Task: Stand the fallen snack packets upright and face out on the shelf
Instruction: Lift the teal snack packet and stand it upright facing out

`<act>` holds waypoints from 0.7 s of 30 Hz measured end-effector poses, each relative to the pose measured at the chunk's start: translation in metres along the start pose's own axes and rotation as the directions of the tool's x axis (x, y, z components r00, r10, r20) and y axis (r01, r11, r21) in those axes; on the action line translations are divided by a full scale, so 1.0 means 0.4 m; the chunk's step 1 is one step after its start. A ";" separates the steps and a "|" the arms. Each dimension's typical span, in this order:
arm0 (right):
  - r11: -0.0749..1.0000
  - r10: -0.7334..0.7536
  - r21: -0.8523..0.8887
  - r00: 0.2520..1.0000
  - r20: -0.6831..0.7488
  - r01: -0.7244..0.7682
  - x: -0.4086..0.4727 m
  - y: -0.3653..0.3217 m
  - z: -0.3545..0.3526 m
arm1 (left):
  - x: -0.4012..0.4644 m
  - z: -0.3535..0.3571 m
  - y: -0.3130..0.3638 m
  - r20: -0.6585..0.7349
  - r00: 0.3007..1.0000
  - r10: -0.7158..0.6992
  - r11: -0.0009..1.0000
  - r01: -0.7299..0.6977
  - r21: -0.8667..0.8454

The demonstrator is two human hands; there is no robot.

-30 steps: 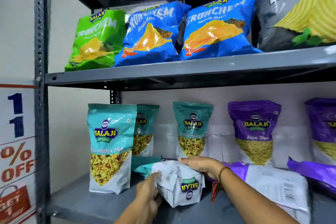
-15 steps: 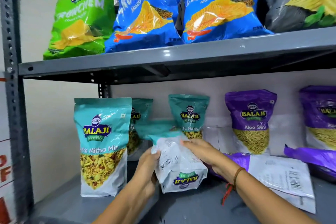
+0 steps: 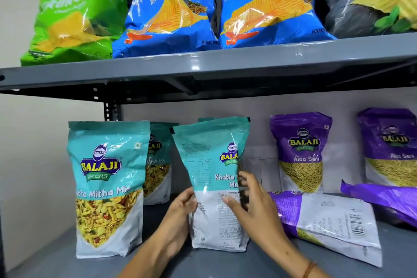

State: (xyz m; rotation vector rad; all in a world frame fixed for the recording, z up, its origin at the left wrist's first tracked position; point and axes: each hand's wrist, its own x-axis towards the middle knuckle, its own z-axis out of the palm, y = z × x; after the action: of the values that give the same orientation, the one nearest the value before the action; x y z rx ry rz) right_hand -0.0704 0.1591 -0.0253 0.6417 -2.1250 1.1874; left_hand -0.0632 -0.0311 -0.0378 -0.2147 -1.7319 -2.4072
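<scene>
A teal Khatta Mitha Mix packet (image 3: pixel 212 178) stands upright on the lower grey shelf (image 3: pixel 56 264), its printed back turned towards me and its side partly showing. My left hand (image 3: pixel 180 214) grips its lower left edge. My right hand (image 3: pixel 250 207) grips its right side, thumb on the back panel. A purple Aloo Sev packet (image 3: pixel 327 221) lies flat on its front to the right, barcode side up. Another purple packet (image 3: pixel 383 201) lies fallen at the far right.
A teal packet (image 3: pixel 108 187) stands face out at the left, with another teal one (image 3: pixel 158 165) behind it. Two purple packets (image 3: pixel 300 151) stand at the back wall. The upper shelf (image 3: pixel 203 65) carries green, blue and grey crisp bags.
The teal packet was lying low and upside down between my hands. Both hands have lifted and turned it so it stands upright. The camera has moved closer and to the right.
</scene>
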 end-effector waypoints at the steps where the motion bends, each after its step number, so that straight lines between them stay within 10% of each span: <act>1: 0.999 0.015 0.032 1.000 -0.006 -0.015 -0.002 0.001 -0.001 | 0.005 -0.001 0.003 0.003 1.000 -0.017 1.000 0.017 -0.013; 6: 0.983 0.101 0.170 0.984 -0.149 -0.075 -0.072 -0.030 -0.003 | 0.025 -0.012 0.026 -0.095 0.991 -0.097 0.973 0.074 -0.216; 11: 0.941 0.228 0.220 0.962 0.149 -0.257 -0.134 -0.070 0.032 | 0.022 0.018 0.005 -0.058 0.962 -0.268 0.963 0.269 0.002; 21: 0.946 0.221 0.135 0.893 0.392 -0.293 -0.044 0.006 -0.016 | -0.017 -0.024 -0.006 -0.143 0.978 -0.154 0.968 0.178 0.178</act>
State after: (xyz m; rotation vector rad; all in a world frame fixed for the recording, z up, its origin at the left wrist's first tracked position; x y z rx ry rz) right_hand -0.0580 0.1680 -0.0366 0.7334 -2.4941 1.5304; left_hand -0.0572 -0.0391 -0.0447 0.1132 -1.9740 -2.2855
